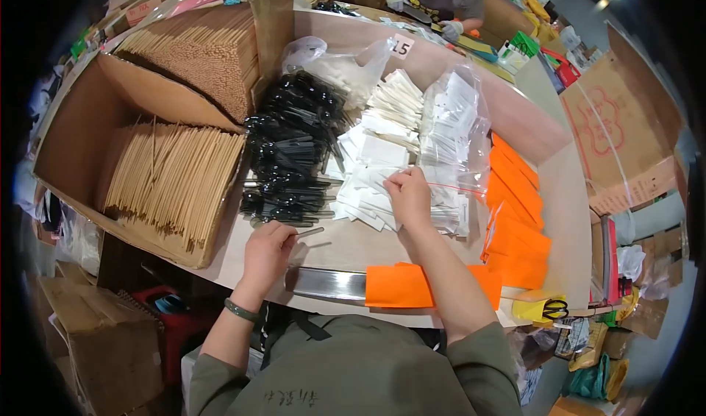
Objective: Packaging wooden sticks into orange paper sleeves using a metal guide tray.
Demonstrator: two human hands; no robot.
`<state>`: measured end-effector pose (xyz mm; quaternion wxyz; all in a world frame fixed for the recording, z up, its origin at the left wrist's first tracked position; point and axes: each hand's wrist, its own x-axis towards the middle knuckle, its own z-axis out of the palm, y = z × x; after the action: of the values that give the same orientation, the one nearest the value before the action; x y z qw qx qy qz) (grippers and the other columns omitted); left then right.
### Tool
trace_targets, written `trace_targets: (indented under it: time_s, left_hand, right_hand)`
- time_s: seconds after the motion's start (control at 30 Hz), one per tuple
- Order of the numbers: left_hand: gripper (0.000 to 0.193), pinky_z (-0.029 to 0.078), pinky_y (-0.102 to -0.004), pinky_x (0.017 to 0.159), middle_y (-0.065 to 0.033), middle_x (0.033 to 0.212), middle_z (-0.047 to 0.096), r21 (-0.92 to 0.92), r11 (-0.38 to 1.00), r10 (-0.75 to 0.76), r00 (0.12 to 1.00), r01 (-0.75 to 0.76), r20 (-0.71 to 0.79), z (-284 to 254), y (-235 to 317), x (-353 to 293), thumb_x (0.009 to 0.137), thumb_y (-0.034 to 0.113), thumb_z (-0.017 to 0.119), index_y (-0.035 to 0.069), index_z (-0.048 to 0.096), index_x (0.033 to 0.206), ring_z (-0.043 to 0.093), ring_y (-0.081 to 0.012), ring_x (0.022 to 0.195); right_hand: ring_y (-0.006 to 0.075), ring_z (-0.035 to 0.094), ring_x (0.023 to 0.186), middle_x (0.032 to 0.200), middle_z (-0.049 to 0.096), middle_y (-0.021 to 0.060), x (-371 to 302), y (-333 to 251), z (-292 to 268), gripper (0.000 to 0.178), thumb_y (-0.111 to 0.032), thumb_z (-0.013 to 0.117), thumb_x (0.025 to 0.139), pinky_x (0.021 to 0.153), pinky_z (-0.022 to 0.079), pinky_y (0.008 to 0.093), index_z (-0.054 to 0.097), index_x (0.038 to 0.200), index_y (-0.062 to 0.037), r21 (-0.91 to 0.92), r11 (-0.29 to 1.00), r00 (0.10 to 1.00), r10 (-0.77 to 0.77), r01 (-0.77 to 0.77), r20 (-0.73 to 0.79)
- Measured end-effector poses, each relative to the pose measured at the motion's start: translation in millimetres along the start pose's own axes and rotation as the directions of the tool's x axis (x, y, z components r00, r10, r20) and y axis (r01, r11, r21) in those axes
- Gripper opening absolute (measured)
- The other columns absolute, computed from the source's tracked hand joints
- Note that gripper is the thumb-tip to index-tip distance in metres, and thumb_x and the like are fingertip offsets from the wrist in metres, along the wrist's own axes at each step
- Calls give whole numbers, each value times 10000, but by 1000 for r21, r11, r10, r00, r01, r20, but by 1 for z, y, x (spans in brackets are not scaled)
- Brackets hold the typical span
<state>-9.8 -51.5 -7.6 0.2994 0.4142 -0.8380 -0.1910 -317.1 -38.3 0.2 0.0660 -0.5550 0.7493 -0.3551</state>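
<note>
My left hand (266, 256) is closed round a dark plastic spoon; its handle (310, 232) sticks out to the right, while the fingers hide most of the rest. Just beyond it lies a heap of black plastic spoons (283, 151), handles mostly pointing right. My right hand (409, 197) pinches at a small flat white packet (376, 178) on the pile of white packets (386, 151); the fingertips partly cover it. Below my right forearm, orange sleeves (397, 286) rest across a shiny metal tray (323, 282) at the table's near edge.
Cardboard boxes (70, 140) of wooden chopsticks (173, 180) stand at left. A clear bag of white packets (452, 114) and more orange sleeves (518, 232) lie at right, by the raised table wall (515, 114). Scissors (555, 309) lie near right. A gloved co-worker (441, 4) is beyond.
</note>
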Motion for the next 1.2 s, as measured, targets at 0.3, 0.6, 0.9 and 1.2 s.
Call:
trace_targets:
  time_s: [0.3, 0.6, 0.9, 1.2]
  left_hand:
    - [96, 523, -339, 716, -138, 876, 654, -392, 816, -498, 861, 425, -104, -10, -5, -61, 957, 82, 620, -1, 641, 1000, 653, -252, 770]
    - [89, 510, -385, 658, -96, 849, 642, -151, 969, -196, 980, 197, 19, 20, 18, -57, 895, 136, 691, 62, 684, 945, 644, -303, 757]
    - [73, 502, -359, 650, -101, 828, 639, -286, 918, -285, 959, 274, 5, 23, 16, -57, 925, 118, 664, 52, 689, 944, 635, -282, 727]
    - [72, 498, -349, 647, -111, 825, 641, -242, 937, -263, 965, 251, -14, 24, 16, -55, 924, 105, 660, 43, 690, 944, 637, -284, 724]
  right_hand:
    - [73, 600, 701, 780, 682, 21, -83, -75, -47, 182, -156, 694, 927, 632, 484, 257, 722, 909, 23, 506, 604, 740, 223, -616, 634]
    - [354, 600, 854, 849, 594, 140, -117, -108, -52, 141, -135, 679, 884, 747, 498, 429, 669, 843, 0, 41, 976, 818, -201, 214, 539]
    - [327, 566, 792, 830, 589, 120, -128, -79, 1, 108, -84, 683, 825, 707, 453, 434, 587, 797, -43, 84, 872, 767, -467, 483, 440]
    - [332, 595, 875, 929, 601, 132, -124, -76, -10, 97, -53, 693, 820, 774, 484, 430, 610, 861, -22, 115, 847, 792, -527, 519, 310]
